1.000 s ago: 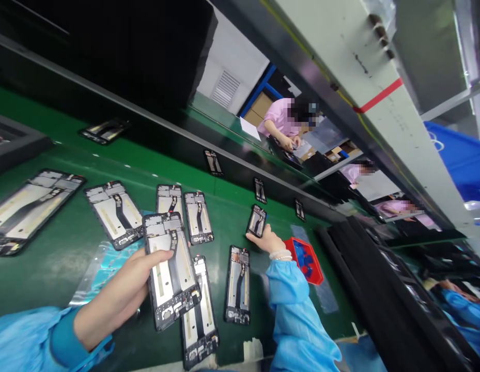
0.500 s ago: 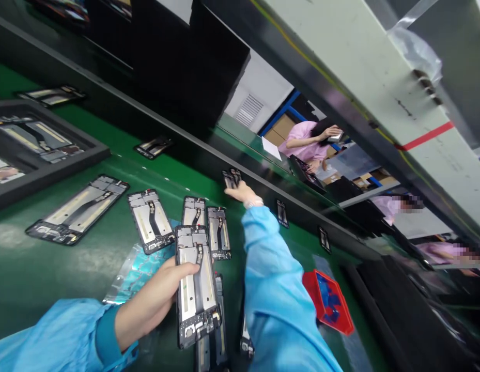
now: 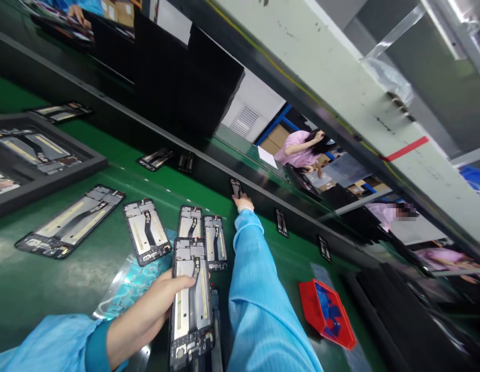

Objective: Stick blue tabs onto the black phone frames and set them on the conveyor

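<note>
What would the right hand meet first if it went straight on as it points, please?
The right hand would meet the phone first, then perhaps the dark side wall behind; depth is unclear.

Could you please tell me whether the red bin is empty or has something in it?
Not empty: blue pieces show inside the red bin through its open top. How deep they lie, I cannot tell.

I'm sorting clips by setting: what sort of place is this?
Probably an electronics assembly line: phone units lie on the green bench, a red bin holds blue pieces, and people in pink sit beyond.
</note>
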The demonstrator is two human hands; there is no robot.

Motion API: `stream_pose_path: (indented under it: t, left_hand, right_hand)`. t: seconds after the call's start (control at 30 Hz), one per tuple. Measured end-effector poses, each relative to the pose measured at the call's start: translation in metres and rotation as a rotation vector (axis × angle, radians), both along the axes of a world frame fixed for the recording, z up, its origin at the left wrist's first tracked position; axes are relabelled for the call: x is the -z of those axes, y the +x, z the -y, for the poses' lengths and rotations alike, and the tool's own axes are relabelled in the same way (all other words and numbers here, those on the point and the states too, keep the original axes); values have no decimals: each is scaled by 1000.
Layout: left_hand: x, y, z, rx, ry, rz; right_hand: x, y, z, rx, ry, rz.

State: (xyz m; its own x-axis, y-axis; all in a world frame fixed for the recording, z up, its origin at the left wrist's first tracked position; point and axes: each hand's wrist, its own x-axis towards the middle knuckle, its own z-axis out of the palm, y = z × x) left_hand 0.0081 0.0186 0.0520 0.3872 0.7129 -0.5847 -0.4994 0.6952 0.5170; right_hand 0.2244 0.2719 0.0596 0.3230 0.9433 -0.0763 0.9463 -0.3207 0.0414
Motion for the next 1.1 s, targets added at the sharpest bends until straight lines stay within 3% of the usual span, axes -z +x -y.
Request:
stream_pose_path:
  t: [0.07, 0.2, 0.3, 0.37, 0.47, 0.57, 0.63, 0.7, 0.8, 0.87, 0.93, 1.0, 1.1]
  left_hand:
    - [2, 0, 1, 20, 18, 10]
    - [1, 0, -1, 2, 21, -12]
    - [-4, -3, -2, 18, -7, -41]
    - [-7, -4, -2, 25, -20, -75]
    - [-12, -5, -4, 10, -40, -126]
    - [-20, -5, -4, 4, -52, -172]
    - [-25, -5, -4, 15, -43, -192]
    - [-28, -5, -4, 15, -36, -209]
    - [-30, -5, -6, -10, -30, -240]
    - [-30, -6, -8, -20, -22, -249]
    - [-29, -8, -9, -22, -24, -253]
    - [-28, -10, -10, -28, -29, -259]
    - [-25, -12, -11, -39, -17, -253]
  right_hand:
    - [1, 16, 4, 66, 6, 12]
    - [0, 22, 5, 134, -9, 6]
    - [-16, 30, 17, 152, -9, 5]
    - [-33, 44, 40, 159, -5, 9]
    - [-56, 66, 105, 153, -44, 2]
    - [-60, 71, 202, 151, -101, 1]
    - [-45, 59, 269, 137, -140, 8]
    - [-18, 40, 324, 85, -172, -31]
    - [22, 15, 370, 66, -89, -77]
    - [36, 12, 374, 94, -22, -91]
    - [34, 21, 358, 127, -11, -120]
    - [22, 41, 325, 173, -15, -144]
    - [1, 78, 253, 251, 32, -125]
